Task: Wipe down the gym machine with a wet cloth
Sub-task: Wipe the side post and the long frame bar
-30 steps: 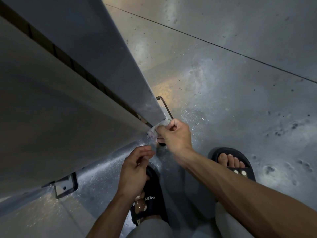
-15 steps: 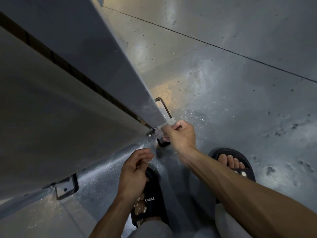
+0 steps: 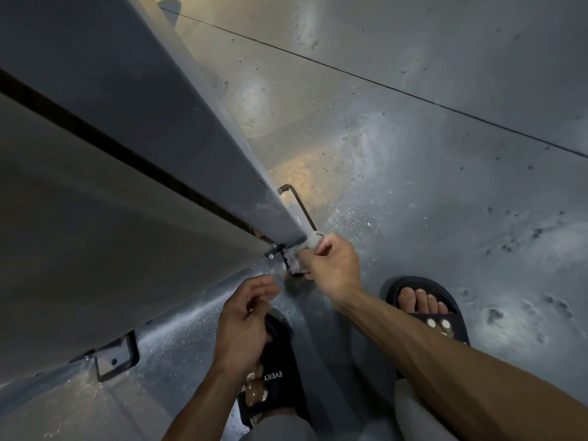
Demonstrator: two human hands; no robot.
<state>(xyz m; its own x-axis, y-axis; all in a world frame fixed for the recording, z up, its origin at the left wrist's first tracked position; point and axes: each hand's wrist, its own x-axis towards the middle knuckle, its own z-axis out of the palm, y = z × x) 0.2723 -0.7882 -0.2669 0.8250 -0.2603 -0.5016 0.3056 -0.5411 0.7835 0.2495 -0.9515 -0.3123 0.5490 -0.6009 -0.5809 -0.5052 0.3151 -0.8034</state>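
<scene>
At the machine's (image 3: 159, 128) base, right hand (image 3: 334, 265) grips cloth (image 3: 310, 243).

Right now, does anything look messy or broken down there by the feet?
Nothing looks broken. The floor is messy, though: dark spots and pale speckles are scattered over it, thickest near the machine. The right hand grips the cloth against the machine's bottom corner, and the left hand holds nothing.

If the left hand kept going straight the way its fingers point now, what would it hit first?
Most likely the small black fitting with a bolt at the machine panel's lower corner, just left of the cloth gripped by the right hand. The left hand is open, fingers aimed up and right; depth from one view is uncertain.
</scene>
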